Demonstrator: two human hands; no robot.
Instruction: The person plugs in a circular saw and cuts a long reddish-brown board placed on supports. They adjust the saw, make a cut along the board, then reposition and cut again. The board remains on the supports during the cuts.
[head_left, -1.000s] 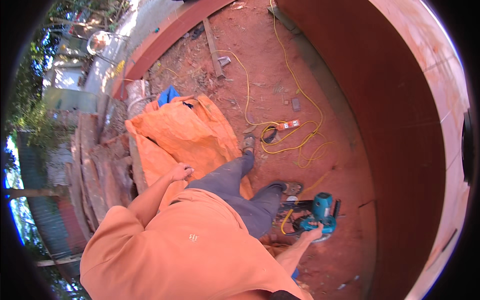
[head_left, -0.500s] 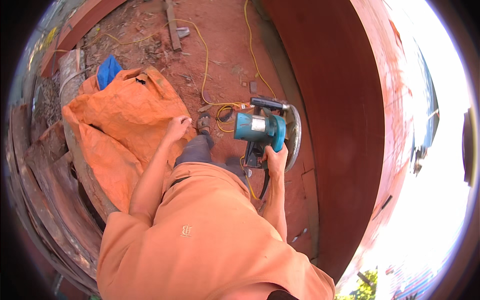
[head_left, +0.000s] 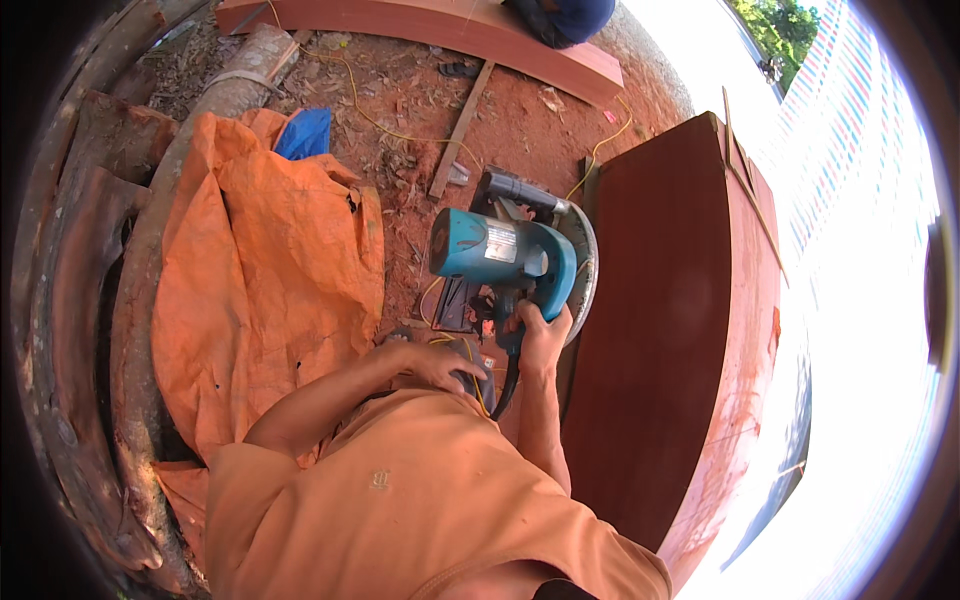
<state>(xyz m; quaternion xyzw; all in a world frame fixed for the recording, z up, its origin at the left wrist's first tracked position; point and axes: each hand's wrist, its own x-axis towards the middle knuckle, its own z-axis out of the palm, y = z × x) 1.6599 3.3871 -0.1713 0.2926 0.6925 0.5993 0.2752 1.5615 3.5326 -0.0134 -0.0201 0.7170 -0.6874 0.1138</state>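
My right hand [head_left: 543, 338] is wrapped round the rear handle of a teal circular saw [head_left: 482, 246], holding it up in front of me. The saw's black front handle [head_left: 522, 190] points away, and its round blade guard [head_left: 585, 255] faces the big red-brown timber beam [head_left: 650, 280] on the right. Down from the grip runs a black power cord [head_left: 508, 385]. In front of my waist, my left hand [head_left: 445, 368] has its fingers stretched loosely to the right, close to a yellow cable [head_left: 474, 375]. I see nothing held in it.
An orange tarp [head_left: 280, 260] with a blue piece [head_left: 304, 134] lies left, beside a long log [head_left: 140, 340] and rough slabs [head_left: 80, 330]. Ahead are a narrow wooden strip [head_left: 462, 130], another reddish beam [head_left: 430, 35] and a person in dark blue [head_left: 565, 22] by it.
My view has turned rightward and up, showing the far beam and the person. My left hand has come from beside the tarp to my waist. The saw stays in my right hand.
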